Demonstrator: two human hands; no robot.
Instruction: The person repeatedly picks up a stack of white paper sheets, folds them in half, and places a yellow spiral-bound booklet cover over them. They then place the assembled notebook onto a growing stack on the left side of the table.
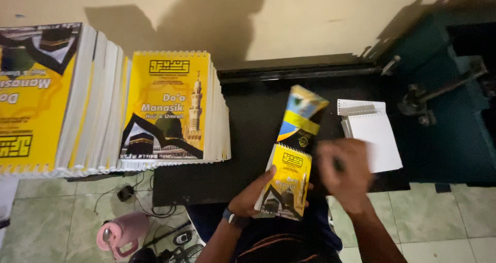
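Both hands are working near the black desk (248,118): left hand (251,196) fingers clamped on a light, flexible yellow spiral-bound booklet (287,183), best held by its edges; blurred right hand (347,172), grip unclear.

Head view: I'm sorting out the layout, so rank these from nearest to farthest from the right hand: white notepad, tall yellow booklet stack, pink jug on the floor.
From the right hand:
1. White notepad, just beyond it, to its right on the black table.
2. Tall yellow booklet stack, far to the left.
3. Pink jug, lower left on the floor.
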